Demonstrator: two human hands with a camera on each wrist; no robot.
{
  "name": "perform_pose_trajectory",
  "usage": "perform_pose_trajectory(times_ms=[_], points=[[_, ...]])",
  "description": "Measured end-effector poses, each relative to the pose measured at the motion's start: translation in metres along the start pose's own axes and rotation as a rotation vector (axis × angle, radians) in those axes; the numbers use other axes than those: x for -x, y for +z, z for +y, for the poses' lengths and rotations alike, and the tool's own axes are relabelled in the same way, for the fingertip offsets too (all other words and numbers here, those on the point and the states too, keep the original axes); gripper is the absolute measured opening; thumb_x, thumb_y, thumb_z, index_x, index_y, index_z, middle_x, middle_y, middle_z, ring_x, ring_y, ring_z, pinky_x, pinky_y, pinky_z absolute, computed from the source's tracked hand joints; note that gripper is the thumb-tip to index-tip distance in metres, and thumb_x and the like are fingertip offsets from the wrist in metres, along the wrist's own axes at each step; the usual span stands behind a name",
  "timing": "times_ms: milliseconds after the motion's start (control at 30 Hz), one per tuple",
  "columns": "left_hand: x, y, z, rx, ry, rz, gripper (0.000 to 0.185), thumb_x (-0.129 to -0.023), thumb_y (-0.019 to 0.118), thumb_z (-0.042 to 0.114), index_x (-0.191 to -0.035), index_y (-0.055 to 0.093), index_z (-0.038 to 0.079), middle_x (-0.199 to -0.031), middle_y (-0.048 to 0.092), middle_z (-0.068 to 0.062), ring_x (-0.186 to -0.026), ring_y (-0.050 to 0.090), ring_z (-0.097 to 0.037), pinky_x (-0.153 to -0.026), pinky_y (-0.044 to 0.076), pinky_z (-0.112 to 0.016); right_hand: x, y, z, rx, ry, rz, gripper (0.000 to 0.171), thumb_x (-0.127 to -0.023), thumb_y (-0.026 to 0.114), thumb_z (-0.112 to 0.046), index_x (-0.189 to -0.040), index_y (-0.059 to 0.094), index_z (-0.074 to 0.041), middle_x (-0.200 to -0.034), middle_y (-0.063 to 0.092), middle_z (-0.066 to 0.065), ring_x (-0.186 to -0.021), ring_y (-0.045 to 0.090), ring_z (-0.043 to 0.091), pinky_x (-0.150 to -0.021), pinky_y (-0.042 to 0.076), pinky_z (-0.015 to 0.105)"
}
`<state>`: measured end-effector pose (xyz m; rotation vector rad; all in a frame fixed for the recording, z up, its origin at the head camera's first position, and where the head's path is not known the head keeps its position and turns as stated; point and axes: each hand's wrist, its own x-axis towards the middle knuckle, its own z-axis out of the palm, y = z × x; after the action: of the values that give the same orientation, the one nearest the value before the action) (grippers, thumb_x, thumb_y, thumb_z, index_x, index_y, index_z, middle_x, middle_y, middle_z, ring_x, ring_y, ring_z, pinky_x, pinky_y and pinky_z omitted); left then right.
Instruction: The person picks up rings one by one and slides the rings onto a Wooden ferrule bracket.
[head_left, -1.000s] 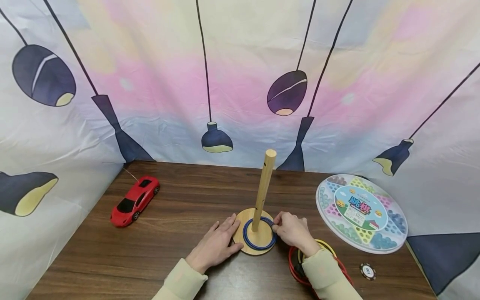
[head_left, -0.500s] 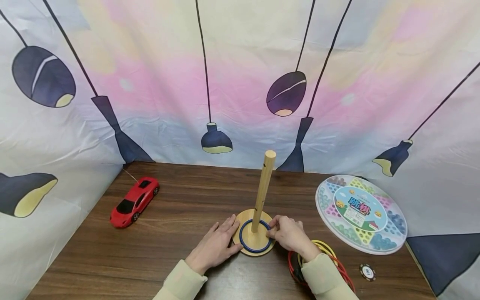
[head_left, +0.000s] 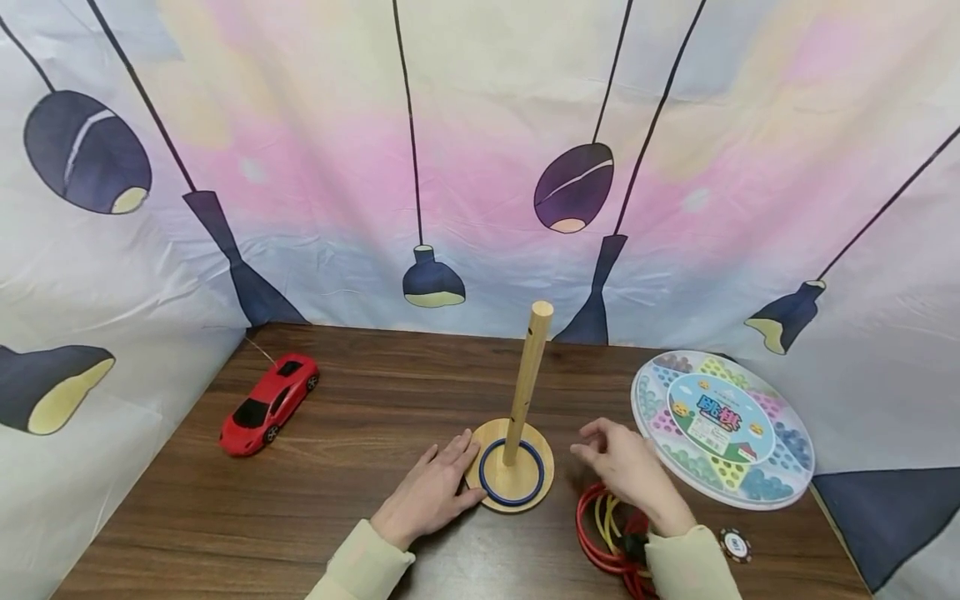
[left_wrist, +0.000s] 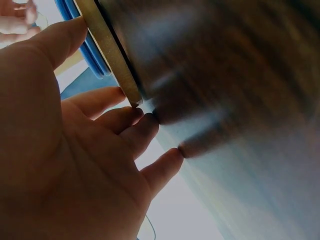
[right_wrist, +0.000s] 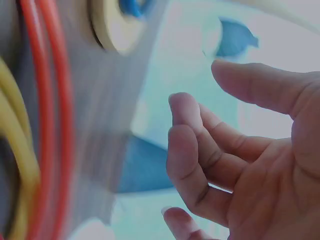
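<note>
We see a dark wooden table (head_left: 360,500) backed by a cloth printed with hanging lamps (head_left: 450,167); on the table's right side lies a round checkers board (head_left: 723,425) under a clear lid, filled with coloured marbles; toward the left stands a red toy car (head_left: 268,402). Near the middle stands a wooden ring stand, a round base (head_left: 542,467) with an upright peg (head_left: 527,379); a blue ring (head_left: 512,472) lies flat on the base around the peg. The left hand (head_left: 431,492) rests flat on the table with straight fingers, its fingertips touching the base's left edge (the left wrist view shows the thumb against the rim); it holds nothing. The right hand (head_left: 626,471) hangs above the table, just right of the base and apart from it, fingers loosely bent and empty; below it lies a pile of red and yellow rings (head_left: 611,533), which the hand does not touch as far as we can tell; by the right sleeve lies a small poker chip (head_left: 736,543).
</note>
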<state>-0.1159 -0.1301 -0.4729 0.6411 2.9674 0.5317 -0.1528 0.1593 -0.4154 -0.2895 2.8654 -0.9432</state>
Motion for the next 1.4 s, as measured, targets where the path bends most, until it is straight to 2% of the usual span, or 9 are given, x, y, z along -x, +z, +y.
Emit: perform_pose_trajectory(times_ms=[100, 200, 367, 500, 667, 900, 1233, 1400], points=[[0.000, -0.002, 0.000, -0.005, 0.005, 0.011, 0.069, -0.094, 0.062, 0.042, -0.145, 0.042, -0.001, -0.153, 0.034, -0.019, -0.140, 0.035, -0.029, -0.110, 0.030, -0.055, 0.007, -0.018, 0.008, -0.004, 0.020, 0.012, 0.034, -0.092, 0.068, -0.035, -0.110, 0.066, -0.007, -0.079, 0.062, -0.006, -0.071, 0.055, 0.010, -0.080, 0.033, 0.046], [0.000, -0.002, 0.001, -0.006, 0.002, 0.011, 0.069, -0.094, 0.061, 0.041, -0.145, 0.042, -0.001, -0.153, 0.034, -0.019, -0.140, 0.035, -0.029, -0.110, 0.030, -0.054, 0.015, -0.029, 0.017, 0.046, 0.023, 0.002, 0.037, -0.091, 0.068, -0.037, -0.112, 0.066, -0.006, -0.082, 0.062, -0.005, -0.075, 0.055, 0.010, -0.079, 0.034, 0.046], [0.000, -0.001, 0.002, 0.006, 0.002, 0.006, 0.069, -0.094, 0.061, 0.041, -0.145, 0.042, -0.001, -0.153, 0.033, -0.018, -0.140, 0.035, -0.029, -0.111, 0.029, -0.055, 0.027, -0.036, 0.031, 0.152, 0.016, -0.037, 0.037, -0.087, 0.073, -0.035, -0.111, 0.068, -0.007, -0.092, 0.063, 0.000, -0.085, 0.058, 0.018, -0.078, 0.042, 0.048], [0.000, -0.001, 0.002, 0.009, 0.001, -0.001, 0.069, -0.094, 0.061, 0.041, -0.146, 0.042, -0.001, -0.153, 0.033, -0.018, -0.140, 0.034, -0.029, -0.111, 0.029, -0.054, 0.031, -0.036, 0.040, 0.188, 0.027, -0.073, 0.036, -0.084, 0.076, -0.034, -0.109, 0.070, -0.010, -0.098, 0.063, 0.005, -0.094, 0.058, 0.025, -0.083, 0.044, 0.053], [-0.001, -0.001, 0.001, -0.003, 0.002, 0.002, 0.069, -0.095, 0.060, 0.042, -0.146, 0.042, 0.000, -0.154, 0.033, -0.018, -0.140, 0.034, -0.029, -0.111, 0.029, -0.054, 0.031, -0.032, 0.048, 0.136, 0.027, -0.108, 0.034, -0.084, 0.076, -0.033, -0.110, 0.069, -0.011, -0.096, 0.062, 0.003, -0.091, 0.060, 0.022, -0.078, 0.049, 0.046], [-0.001, 0.000, 0.002, -0.010, 0.006, 0.003, 0.070, -0.094, 0.061, 0.043, -0.146, 0.042, 0.000, -0.154, 0.033, -0.018, -0.140, 0.035, -0.029, -0.110, 0.029, -0.055, 0.031, -0.028, 0.053, 0.119, -0.009, -0.116, 0.030, -0.085, 0.075, -0.031, -0.106, 0.071, -0.011, -0.095, 0.061, 0.003, -0.089, 0.058, 0.019, -0.076, 0.050, 0.044], [-0.001, 0.001, 0.001, -0.009, -0.004, 0.002, 0.071, -0.094, 0.060, 0.044, -0.146, 0.041, 0.000, -0.154, 0.033, -0.017, -0.140, 0.034, -0.028, -0.111, 0.029, -0.054, 0.026, -0.017, 0.061, 0.102, 0.005, -0.159, 0.007, -0.087, 0.073, -0.018, -0.093, 0.071, -0.014, -0.089, 0.065, -0.004, -0.080, 0.057, 0.011, -0.070, 0.049, 0.036], [-0.001, 0.001, 0.001, -0.003, -0.003, 0.001, 0.070, -0.094, 0.061, 0.043, -0.146, 0.041, 0.000, -0.154, 0.032, -0.018, -0.140, 0.034, -0.029, -0.111, 0.028, -0.054, 0.027, -0.014, 0.062, 0.074, 0.005, -0.166, 0.003, -0.089, 0.071, -0.016, -0.087, 0.070, -0.015, -0.082, 0.063, -0.005, -0.071, 0.053, 0.009, -0.064, 0.046, 0.031]])
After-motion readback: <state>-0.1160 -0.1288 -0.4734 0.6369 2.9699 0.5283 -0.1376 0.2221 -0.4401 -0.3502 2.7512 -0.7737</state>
